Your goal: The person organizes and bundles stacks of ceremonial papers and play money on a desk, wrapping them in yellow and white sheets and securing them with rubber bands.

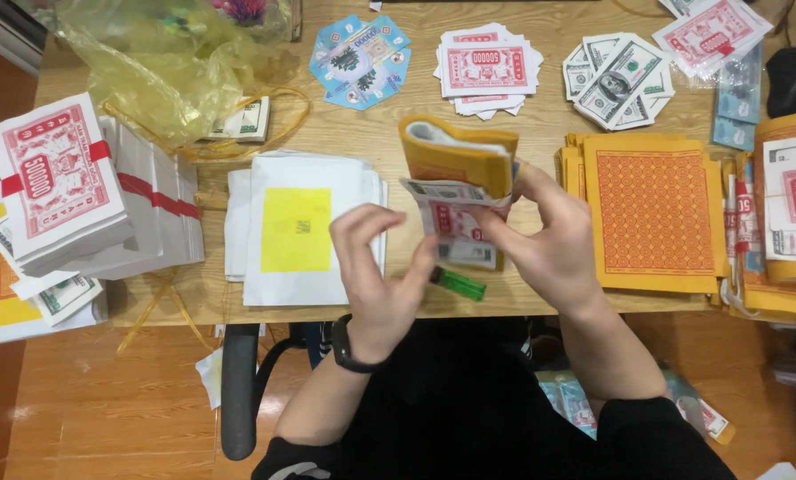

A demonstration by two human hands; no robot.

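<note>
A: What is nearest?

B: The left hand (pixel 380 276), a dark watch (pixel 345 342) on its wrist. Its fingers (pixel 362 222) are spread and curled, the thumb tip touching the lower edge of a folded bundle of paper notes (pixel 458 191). It is not closed around the bundle.

A: And the other one?

B: The right hand (pixel 549 240) grips the bundle from the right, fingers closed over its edge. The bundle is held above the wooden table (pixel 540 116), between both hands, its orange wrapper on top and red-printed notes hanging below.

A: Under it?

B: A green lighter (pixel 458 283) lies on the table near the front edge. Left of the hands is a white stack with a yellow square (pixel 297 229); right, an orange patterned stack (pixel 654 213).

A: Farther off?

B: Fanned piles of notes, red-and-white (pixel 487 69) and grey-green (pixel 618 80), and a yellow plastic bag (pixel 158 62) far left.
</note>
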